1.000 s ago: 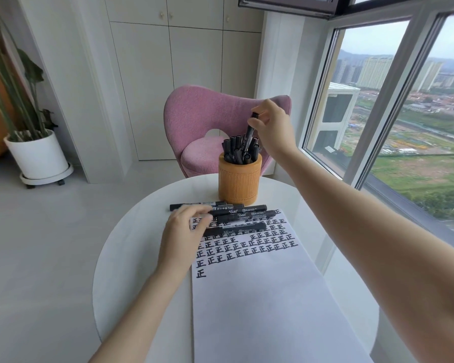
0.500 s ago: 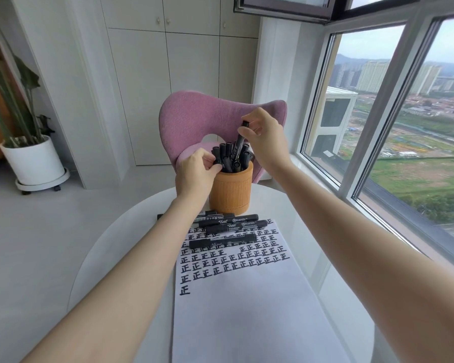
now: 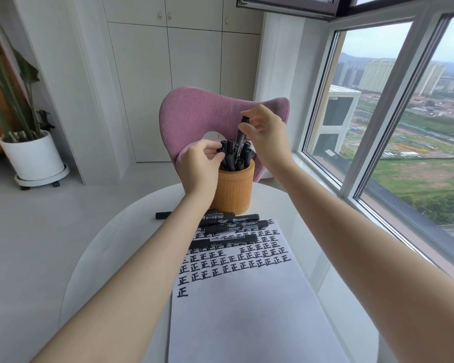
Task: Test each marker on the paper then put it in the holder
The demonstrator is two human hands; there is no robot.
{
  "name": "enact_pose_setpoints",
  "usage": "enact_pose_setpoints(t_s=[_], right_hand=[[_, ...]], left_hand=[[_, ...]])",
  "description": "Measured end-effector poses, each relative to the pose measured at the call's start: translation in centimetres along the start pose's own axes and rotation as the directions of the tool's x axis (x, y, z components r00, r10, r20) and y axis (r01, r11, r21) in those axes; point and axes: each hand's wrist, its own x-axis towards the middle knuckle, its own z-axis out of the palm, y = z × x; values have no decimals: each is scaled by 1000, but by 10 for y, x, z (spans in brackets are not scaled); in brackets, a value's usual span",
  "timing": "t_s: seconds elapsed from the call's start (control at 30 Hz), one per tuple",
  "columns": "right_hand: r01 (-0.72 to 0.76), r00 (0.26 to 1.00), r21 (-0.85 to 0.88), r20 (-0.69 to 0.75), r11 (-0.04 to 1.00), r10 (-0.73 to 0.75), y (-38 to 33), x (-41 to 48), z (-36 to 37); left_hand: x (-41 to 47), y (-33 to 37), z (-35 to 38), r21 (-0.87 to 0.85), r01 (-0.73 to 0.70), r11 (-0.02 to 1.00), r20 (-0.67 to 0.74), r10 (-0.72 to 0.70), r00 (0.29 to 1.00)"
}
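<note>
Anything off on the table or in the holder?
Nothing spilled or damaged. The holder stands upright, crowded; the left hand grips the packed markers while the right hand pinches one marker sticking up among them. Loose markers lie across the paper top rows.

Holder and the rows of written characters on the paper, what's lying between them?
In the head view, several black markers lie sideways there, side by side across the top edge of the paper.
</note>
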Motion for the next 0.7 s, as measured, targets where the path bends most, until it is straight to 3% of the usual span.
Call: enact_pose_setpoints(t_s=[0.2,0.43,0.7], right_hand=[[54,995,-61,83,997,-49,-3,10,-1],[87,990,-108,118,990,-75,-2,13,-2],[117,988,-108,117,987,-104,-1,14,-1]], left_hand=[[3,-2,-1,-109,-29,994,22,32,999],[2,-9,0,-10,-74,997,35,74,997],[-1,-20,-2,-82,-37,996,58,42,997]])
